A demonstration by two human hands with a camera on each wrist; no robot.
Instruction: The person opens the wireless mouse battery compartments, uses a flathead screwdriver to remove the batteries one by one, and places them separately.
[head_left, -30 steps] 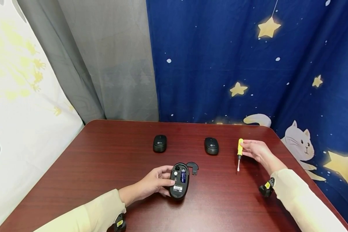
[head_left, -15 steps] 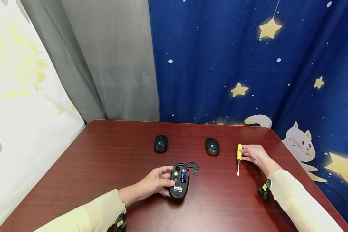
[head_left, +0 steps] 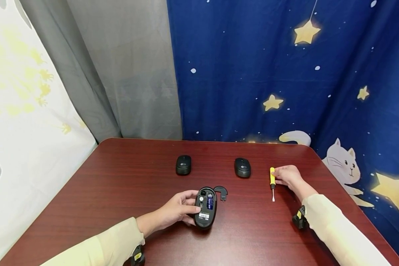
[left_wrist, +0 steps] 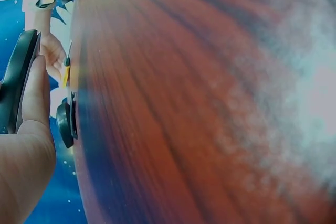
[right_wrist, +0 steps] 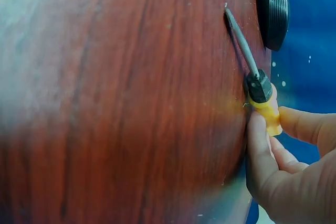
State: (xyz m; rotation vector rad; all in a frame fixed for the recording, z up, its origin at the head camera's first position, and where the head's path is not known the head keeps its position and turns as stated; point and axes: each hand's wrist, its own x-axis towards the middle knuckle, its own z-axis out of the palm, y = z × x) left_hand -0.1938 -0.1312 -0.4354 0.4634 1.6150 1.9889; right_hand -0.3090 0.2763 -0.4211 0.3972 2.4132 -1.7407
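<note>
My left hand (head_left: 174, 210) grips a black computer mouse (head_left: 206, 221) by its left side, underside turned up. Its battery compartment is uncovered, and a blue battery (head_left: 210, 201) lies inside. Just beyond the mouse's right edge lies a curved black battery cover (head_left: 221, 191). At the right of the table, my right hand (head_left: 290, 177) pinches the yellow handle of a screwdriver (head_left: 272, 178) between thumb and fingers. In the right wrist view the screwdriver's metal shaft (right_wrist: 242, 43) slants close over the tabletop, tip pointing away from the hand.
Two more black mice stand farther back, wheels up: the left mouse (head_left: 183, 165) and the right mouse (head_left: 242, 168). All of this is on a dark red wooden table (head_left: 136, 162). A blue curtain (head_left: 226, 74) with stars hangs behind the far edge.
My right hand has come nearer and slightly left with the screwdriver, lowering it toward the table. The left hand and its mouse have stayed in place.
</note>
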